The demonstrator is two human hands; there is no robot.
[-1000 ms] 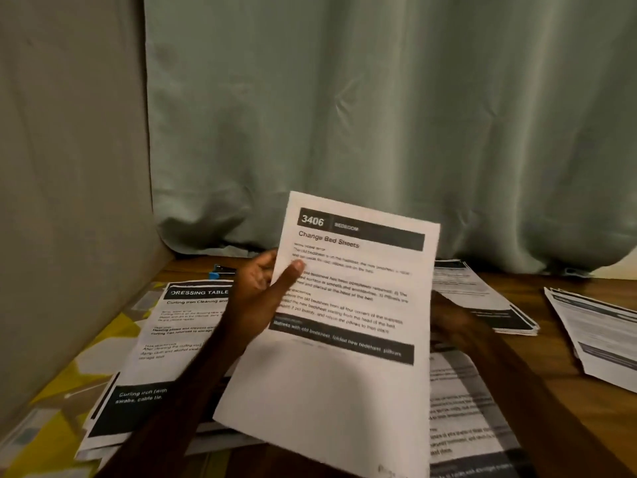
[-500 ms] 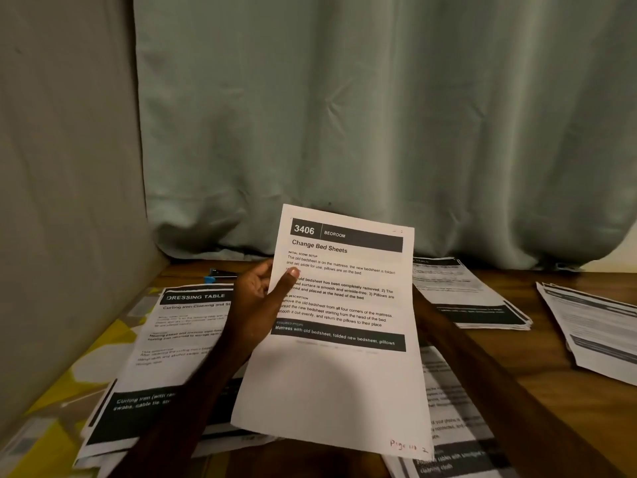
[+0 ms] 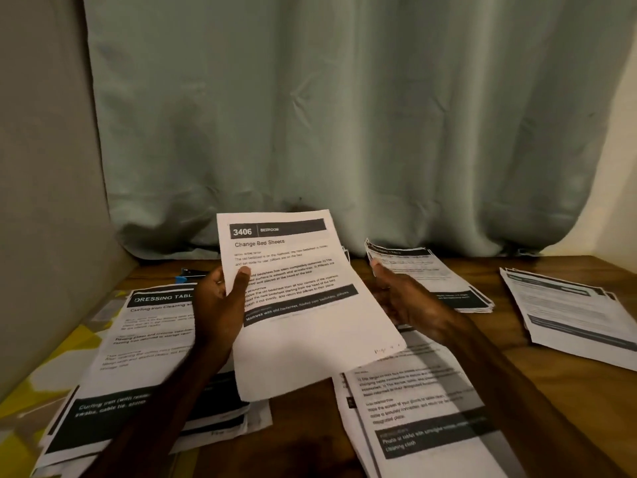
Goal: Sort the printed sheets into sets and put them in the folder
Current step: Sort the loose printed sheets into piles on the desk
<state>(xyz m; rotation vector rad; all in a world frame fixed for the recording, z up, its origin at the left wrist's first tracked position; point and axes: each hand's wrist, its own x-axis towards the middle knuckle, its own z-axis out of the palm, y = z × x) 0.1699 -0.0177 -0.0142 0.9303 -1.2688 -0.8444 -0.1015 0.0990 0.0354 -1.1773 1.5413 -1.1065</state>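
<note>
My left hand point(image 3: 220, 301) pinches a printed sheet headed "3406 Bedroom, Change Bed Sheets" point(image 3: 303, 326) by its left edge, thumb on the front, holding it tilted above the table. My right hand point(image 3: 410, 301) hovers just off the sheet's right edge, fingers relaxed and holding nothing. Below the left arm lies a stack topped by a "Dressing Table" sheet point(image 3: 144, 343). Another stack point(image 3: 417, 415) lies at the front right. Two more stacks sit further back, one behind my right hand point(image 3: 431, 270) and one at the far right point(image 3: 572, 312).
The wooden table point(image 3: 537, 384) ends at a pale green curtain point(image 3: 344, 115) at the back and a grey panel point(image 3: 44, 167) on the left. A yellow patterned surface point(image 3: 44, 377) shows under the left stack. A small blue and black object point(image 3: 188, 274) lies near the back left.
The held sheet has tilted so its top leans left. My right hand has come out from behind the sheet and now shows beside its right edge.
</note>
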